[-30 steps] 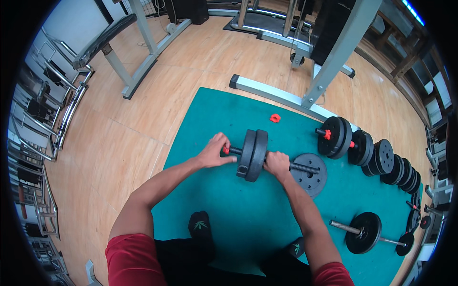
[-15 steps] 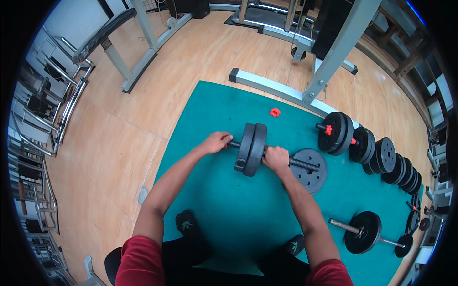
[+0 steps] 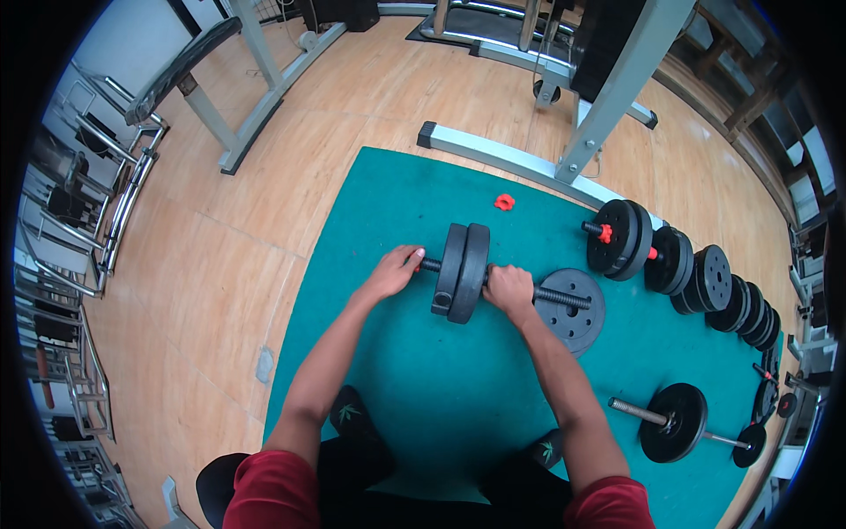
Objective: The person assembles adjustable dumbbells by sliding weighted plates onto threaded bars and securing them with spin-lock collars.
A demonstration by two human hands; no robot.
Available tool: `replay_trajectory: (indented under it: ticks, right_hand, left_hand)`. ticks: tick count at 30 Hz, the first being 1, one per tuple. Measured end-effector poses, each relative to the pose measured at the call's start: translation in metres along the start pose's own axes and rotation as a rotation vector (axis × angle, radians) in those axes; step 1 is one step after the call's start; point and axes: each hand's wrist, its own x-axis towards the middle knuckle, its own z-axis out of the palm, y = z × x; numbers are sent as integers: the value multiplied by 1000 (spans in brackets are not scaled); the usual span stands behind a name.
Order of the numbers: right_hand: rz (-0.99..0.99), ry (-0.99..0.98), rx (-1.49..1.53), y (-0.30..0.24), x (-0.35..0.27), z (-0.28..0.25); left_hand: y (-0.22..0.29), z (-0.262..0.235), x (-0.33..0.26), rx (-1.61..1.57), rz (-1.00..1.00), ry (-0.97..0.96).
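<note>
Item: threaded dumbbell bar point(image 3: 546, 294), lying across the green mat point(image 3: 414, 397), two black plates point(image 3: 462, 272) standing on it at mid-length.

Left hand point(image 3: 392, 271): grip closed around the bar's left end.

Right hand point(image 3: 508, 288): grip wrapped on the bar just right of the plates.

Adjacent: a flat plate point(image 3: 577, 310) under the bar's right end; a red collar nut point(image 3: 503, 202) lying apart on the mat.

Risks, as judged: no collar is seen against the plates, so they could slide or tip if the bar is tilted; fingers beside the plates could be pinched; the bar could roll.

Containers: none in view.
</note>
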Motion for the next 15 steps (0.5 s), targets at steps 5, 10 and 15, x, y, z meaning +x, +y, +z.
replay_trajectory:
  ticks: [5, 10, 15]
  right_hand:
    - [-5, 1, -8, 5, -3, -1]
    - [9, -35, -1, 2, -1, -4]
    - [6, -47, -24, 7, -2, -2]
  left_hand:
    - [16, -32, 21, -529, -341, 36]
    - [24, -9, 15, -294, -159, 2]
    - [23, -17, 20, -626, -281, -78]
